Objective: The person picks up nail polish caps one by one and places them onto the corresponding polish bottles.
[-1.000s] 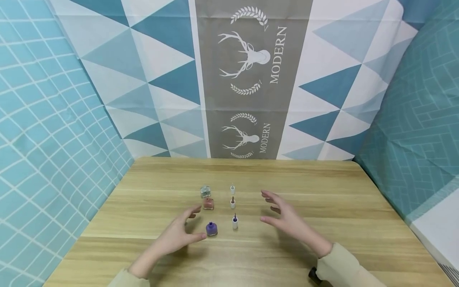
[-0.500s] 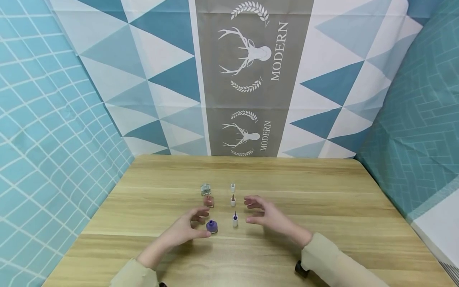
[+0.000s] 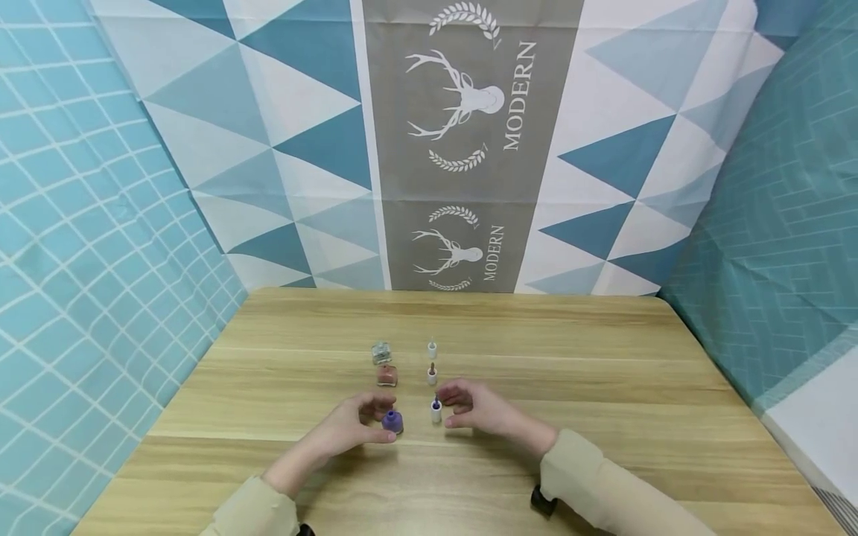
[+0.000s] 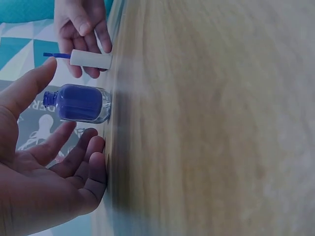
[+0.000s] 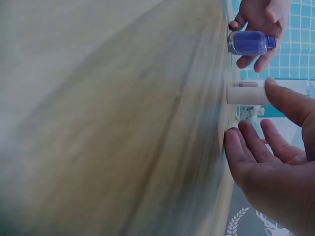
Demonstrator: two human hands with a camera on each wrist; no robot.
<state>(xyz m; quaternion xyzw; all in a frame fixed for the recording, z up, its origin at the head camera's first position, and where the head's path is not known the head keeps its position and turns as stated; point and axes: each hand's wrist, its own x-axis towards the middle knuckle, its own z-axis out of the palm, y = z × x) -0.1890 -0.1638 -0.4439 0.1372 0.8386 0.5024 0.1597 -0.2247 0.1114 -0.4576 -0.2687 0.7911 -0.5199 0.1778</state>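
Note:
An uncapped bottle of purple nail polish (image 3: 392,423) stands upright on the wooden table. My left hand (image 3: 351,426) curves loosely around its left side; in the left wrist view the thumb and fingers (image 4: 74,160) are spread, with the bottle between them. Just right of the bottle, a white nail polish cap (image 3: 436,413) stands with its purple brush pointing up. Beside that cap is my right hand (image 3: 485,409), thumb and fingers parted. In the right wrist view its thumb tip overlaps the cap's top end, while the other fingers stay apart from it.
Behind the purple bottle stand a pinkish-red polish bottle (image 3: 386,376) and a clear one (image 3: 381,353), both uncapped. Two more white caps, one with a reddish brush (image 3: 432,377) and one with a pale brush (image 3: 432,350), stand upright to their right. Patterned cloths hang around the table (image 3: 536,335).
My right hand has moved left across the table to the purple-brushed cap. The left hand has shifted slightly right, closer around the purple bottle. Bottles and caps stay in place.

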